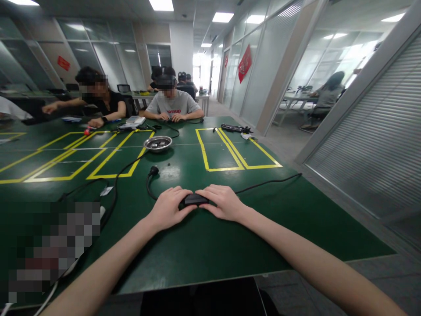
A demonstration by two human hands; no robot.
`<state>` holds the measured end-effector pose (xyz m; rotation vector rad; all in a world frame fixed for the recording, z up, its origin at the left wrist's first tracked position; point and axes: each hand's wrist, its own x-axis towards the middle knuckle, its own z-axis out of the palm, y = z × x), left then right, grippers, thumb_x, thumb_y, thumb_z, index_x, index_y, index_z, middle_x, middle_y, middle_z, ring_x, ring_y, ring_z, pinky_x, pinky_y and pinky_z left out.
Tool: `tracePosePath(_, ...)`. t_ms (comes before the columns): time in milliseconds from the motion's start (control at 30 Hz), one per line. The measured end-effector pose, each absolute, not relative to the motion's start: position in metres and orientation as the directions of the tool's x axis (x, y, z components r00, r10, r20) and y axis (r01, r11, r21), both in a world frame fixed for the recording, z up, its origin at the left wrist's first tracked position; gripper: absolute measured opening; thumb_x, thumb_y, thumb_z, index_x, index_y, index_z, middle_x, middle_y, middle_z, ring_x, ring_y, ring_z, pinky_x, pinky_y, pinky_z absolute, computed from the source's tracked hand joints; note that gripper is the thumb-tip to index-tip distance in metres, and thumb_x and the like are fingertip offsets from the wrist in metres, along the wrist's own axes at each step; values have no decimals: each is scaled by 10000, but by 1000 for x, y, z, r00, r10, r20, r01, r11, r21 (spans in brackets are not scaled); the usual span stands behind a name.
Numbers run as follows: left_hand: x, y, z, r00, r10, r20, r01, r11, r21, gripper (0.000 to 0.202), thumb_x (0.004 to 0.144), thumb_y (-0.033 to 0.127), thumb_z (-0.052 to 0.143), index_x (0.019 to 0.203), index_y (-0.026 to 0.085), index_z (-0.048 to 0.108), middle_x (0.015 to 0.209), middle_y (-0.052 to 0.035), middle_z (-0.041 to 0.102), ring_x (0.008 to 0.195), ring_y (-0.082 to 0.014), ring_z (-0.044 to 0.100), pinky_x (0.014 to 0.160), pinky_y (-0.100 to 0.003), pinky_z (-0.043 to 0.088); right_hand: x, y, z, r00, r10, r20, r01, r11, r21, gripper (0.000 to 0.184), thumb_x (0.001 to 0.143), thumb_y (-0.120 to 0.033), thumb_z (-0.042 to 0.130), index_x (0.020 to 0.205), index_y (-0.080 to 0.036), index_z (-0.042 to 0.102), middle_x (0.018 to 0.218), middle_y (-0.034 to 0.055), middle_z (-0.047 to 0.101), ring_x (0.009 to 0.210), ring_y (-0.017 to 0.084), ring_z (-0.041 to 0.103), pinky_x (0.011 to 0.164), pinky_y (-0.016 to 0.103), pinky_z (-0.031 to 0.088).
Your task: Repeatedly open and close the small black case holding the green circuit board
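Note:
A black power adapter (196, 199) lies at the middle of the green table's near part, with both hands on it. My left hand (171, 205) wraps its left end, thumb along the near side and fingers over the top. On the right end, my right hand (224, 201) has closed in the same way. From the left side a short black cord curves up to a power plug (154, 171). A thin black cable (269, 181) runs from behind my right hand toward the table's right edge. The adapter's ends are hidden under my fingers.
Yellow tape marks rectangles on the green table (263, 237). Beyond the plug stands a metal bowl (158, 144) with small metal parts. A black folded tripod-like item (235, 128) lies farther right. Black cables cross the left side, near a blurred patch. Two people sit opposite.

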<state>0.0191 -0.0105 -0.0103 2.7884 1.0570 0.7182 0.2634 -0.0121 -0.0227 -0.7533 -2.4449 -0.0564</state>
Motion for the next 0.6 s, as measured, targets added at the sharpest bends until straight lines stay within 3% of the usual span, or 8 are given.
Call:
tracePosePath(167,19,-11,-11,655,664,360,622,-745,242,254,979,420,611,1062,193,688,903,-68,717,854,-249,670,842,-389,521,260,-15,-20,-749,460,477,489,870,-72,464,1017,-353,582,1459,-226,523,1229,126,683,1036,242,679,876,373,577)
tracePosePath(267,19,-9,-13,638,665,388,630,-741,233,431,960,429,638,1316,187,623,1170,-124,722,1094,-292,666,996,-442,508,264,-8,-25,-715,499,489,526,846,-94,425,1027,-281,537,1451,-256,556,1175,114,677,985,238,680,845,376,584)
tracePosePath(367,17,-5,-18,636,649,417,663,-736,135,755,950,413,650,1601,203,332,1578,-178,473,1473,-345,418,1220,-550,310,283,14,-31,-475,665,576,636,712,-297,465,1000,-277,567,1465,-266,553,1166,108,685,1012,249,683,870,393,587)
tracePosePath(467,14,-2,-27,677,646,353,670,-739,66,771,986,411,600,1645,244,237,1712,-166,225,1590,-347,186,1257,-596,211,317,42,-36,-125,761,636,662,542,-518,473,957,-321,605,1422,-238,598,1244,123,702,1119,288,673,976,464,562)
tracePosePath(533,12,-1,-34,713,652,257,657,-749,79,664,1033,438,520,1631,266,289,1716,-157,211,1593,-335,182,1252,-593,229,343,57,-36,94,756,648,630,459,-626,486,935,-366,606,1394,-210,622,1348,142,672,1237,313,630,1070,508,505)
tracePosePath(600,12,0,-39,724,674,150,664,-739,118,569,1073,470,419,1605,276,360,1694,-144,283,1579,-322,239,1247,-584,251,368,66,-36,254,731,633,599,395,-697,533,915,-405,601,1404,-193,614,1382,149,657,1257,316,622,1091,520,489)
